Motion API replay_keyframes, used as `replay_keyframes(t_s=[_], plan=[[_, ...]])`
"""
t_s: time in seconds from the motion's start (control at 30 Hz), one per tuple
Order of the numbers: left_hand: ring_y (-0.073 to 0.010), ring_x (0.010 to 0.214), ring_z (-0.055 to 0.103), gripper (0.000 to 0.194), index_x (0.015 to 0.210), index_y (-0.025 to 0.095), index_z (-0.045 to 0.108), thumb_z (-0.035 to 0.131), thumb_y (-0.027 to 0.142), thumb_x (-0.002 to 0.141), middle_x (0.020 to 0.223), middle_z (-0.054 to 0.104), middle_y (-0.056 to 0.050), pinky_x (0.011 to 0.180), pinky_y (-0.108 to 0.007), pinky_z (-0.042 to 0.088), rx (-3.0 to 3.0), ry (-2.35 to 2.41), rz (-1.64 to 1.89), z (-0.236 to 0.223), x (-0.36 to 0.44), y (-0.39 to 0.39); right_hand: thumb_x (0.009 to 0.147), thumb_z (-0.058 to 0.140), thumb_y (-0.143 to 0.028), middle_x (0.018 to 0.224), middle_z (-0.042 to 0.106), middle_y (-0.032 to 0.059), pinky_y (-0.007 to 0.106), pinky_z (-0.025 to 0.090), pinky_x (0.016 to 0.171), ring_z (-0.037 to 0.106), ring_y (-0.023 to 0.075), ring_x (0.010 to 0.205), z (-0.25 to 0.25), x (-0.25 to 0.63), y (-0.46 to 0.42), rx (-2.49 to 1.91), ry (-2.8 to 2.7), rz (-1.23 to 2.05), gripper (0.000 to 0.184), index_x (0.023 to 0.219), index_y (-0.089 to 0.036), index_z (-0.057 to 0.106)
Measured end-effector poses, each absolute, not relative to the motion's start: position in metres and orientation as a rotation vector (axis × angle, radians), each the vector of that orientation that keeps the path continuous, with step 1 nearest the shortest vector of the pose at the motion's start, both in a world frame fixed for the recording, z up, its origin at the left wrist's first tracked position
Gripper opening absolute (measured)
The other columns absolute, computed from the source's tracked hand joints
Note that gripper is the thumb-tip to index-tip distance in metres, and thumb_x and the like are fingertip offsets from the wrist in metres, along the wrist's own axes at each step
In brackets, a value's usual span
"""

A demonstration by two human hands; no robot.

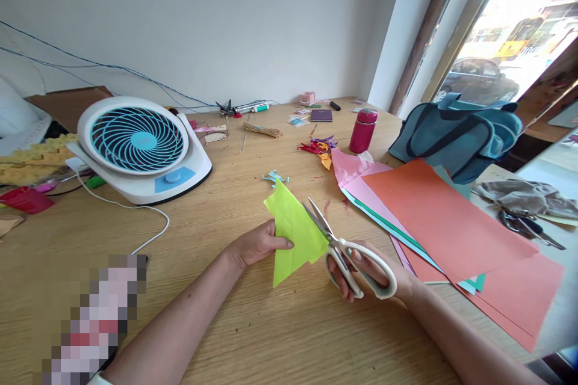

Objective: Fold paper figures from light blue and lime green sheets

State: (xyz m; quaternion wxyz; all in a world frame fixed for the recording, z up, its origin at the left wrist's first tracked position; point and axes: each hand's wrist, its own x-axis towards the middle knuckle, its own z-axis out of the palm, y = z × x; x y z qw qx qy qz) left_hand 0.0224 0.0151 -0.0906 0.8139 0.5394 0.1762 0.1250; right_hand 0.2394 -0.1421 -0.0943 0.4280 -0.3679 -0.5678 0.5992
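At the far left of my view I see a red container [27, 198] on the wooden worktop [217, 319], and below it a pixelated item [93, 328] that I cannot make out. Next comes a white fan [139, 143] with blue blades, its white cord [156, 210] curling in front of it. Further back I get a bundle of thin sticks [262, 130].

Near the middle, the left hand [262, 245] is narrowed, thumb pressed on a folded yellow-green paper [295, 228], which it holds up over the worktop. A light-blue scrap [274, 178] lies just beyond. The right hand [368, 266] has its fingers through the 2 white handles of the scissors [335, 243]; the blades stand slightly apart at the paper's right edge, and I cannot tell whether they bite.

Behind, I have bright scraps [318, 145], then a dark pink bottle [363, 131] upright, overlapping coloured sheets [451, 222], a blue-grey bag [451, 138] and, at far right, a grey cloth [533, 197].
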Motion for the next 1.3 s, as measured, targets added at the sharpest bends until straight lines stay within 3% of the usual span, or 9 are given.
replay_keyframes(t_s=[0.17, 0.27, 0.33, 0.47, 0.67, 0.8, 0.97, 1.3], plan=[[-0.0269, 0.099, 0.070, 0.039, 0.102, 0.014, 0.075, 0.080, 0.016, 0.064, 0.106, 0.076, -0.011, 0.089, -0.034, 0.051, 1.121, 0.414, 0.312, -0.093, 0.024, 0.016, 0.093, 0.042, -0.067, 0.067, 0.064, 0.0057, 0.027, 0.043, 0.049, 0.058, 0.0150, 0.052, -0.094, 0.240, -0.139, -0.956, -1.391, 1.432, 0.055, 0.096, -0.015, 0.060], [-0.0246, 0.092, 0.071, 0.034, 0.098, 0.015, 0.075, 0.079, 0.014, 0.064, 0.100, 0.077, -0.009, 0.088, -0.034, 0.052, 1.090, 0.443, 0.367, -0.093, 0.024, 0.018, 0.090, 0.052, -0.063, 0.069, 0.061, 0.0029, 0.026, 0.042, 0.051, 0.054, 0.0132, 0.056, -0.095, 0.242, -0.135, -1.055, -1.282, 1.244, 0.048, 0.099, -0.017, 0.061], [-0.0227, 0.089, 0.071, 0.033, 0.097, 0.016, 0.076, 0.079, 0.013, 0.065, 0.097, 0.077, -0.008, 0.086, -0.033, 0.053, 1.073, 0.453, 0.387, -0.092, 0.025, 0.017, 0.085, 0.066, -0.054, 0.081, 0.062, 0.0028, 0.026, 0.044, 0.058, 0.055, 0.0135, 0.067, -0.096, 0.243, -0.131, -1.109, -1.186, 1.082, 0.040, 0.106, -0.020, 0.060], [-0.0230, 0.093, 0.071, 0.032, 0.099, 0.016, 0.076, 0.080, 0.015, 0.067, 0.101, 0.077, -0.008, 0.083, -0.031, 0.054, 1.077, 0.456, 0.354, -0.090, 0.030, 0.011, 0.076, 0.079, -0.037, 0.102, 0.062, 0.0030, 0.027, 0.048, 0.070, 0.057, 0.0152, 0.085, -0.099, 0.242, -0.127, -1.144, -1.098, 1.018, 0.050, 0.119, -0.027, 0.055], [-0.0255, 0.104, 0.069, 0.039, 0.109, 0.015, 0.073, 0.081, 0.022, 0.072, 0.115, 0.073, -0.013, 0.092, -0.034, 0.051, 1.182, 0.431, 0.259, -0.097, 0.036, 0.004, 0.079, 0.076, -0.036, 0.081, 0.056, -0.0024, 0.024, 0.042, 0.060, 0.050, 0.0108, 0.068, -0.101, 0.239, -0.126, -1.171, -1.098, 1.020, 0.036, 0.107, -0.024, 0.056], [-0.0238, 0.104, 0.069, 0.044, 0.109, 0.015, 0.072, 0.085, 0.023, 0.068, 0.118, 0.072, -0.012, 0.092, -0.032, 0.051, 1.160, 0.513, 0.317, -0.101, 0.036, 0.011, 0.079, 0.076, -0.036, 0.074, 0.051, -0.0051, 0.024, 0.035, 0.053, 0.043, 0.0098, 0.061, -0.106, 0.247, -0.123, -1.185, -1.006, 0.951, 0.038, 0.107, -0.023, 0.053], [-0.0235, 0.099, 0.070, 0.048, 0.104, 0.014, 0.072, 0.089, 0.023, 0.061, 0.112, 0.074, -0.011, 0.088, -0.030, 0.053, 1.058, 0.639, 0.466, -0.101, 0.035, 0.020, 0.078, 0.074, -0.036, 0.077, 0.053, -0.0043, 0.026, 0.035, 0.056, 0.044, 0.0116, 0.063, -0.111, 0.256, -0.119, -1.349, -1.006, 0.801, 0.041, 0.109, -0.022, 0.051], [-0.0174, 0.082, 0.071, 0.040, 0.099, 0.013, 0.070, 0.086, 0.016, 0.062, 0.101, 0.077, -0.009, 0.082, -0.026, 0.055, 0.931, 0.697, 0.532, -0.100, 0.036, 0.024, 0.079, 0.064, -0.026, 0.068, 0.050, -0.0063, 0.026, 0.035, 0.059, 0.042, 0.0120, 0.060, -0.111, 0.265, -0.118, -1.657, -1.178, 0.447, 0.019, 0.093, -0.022, 0.052]])
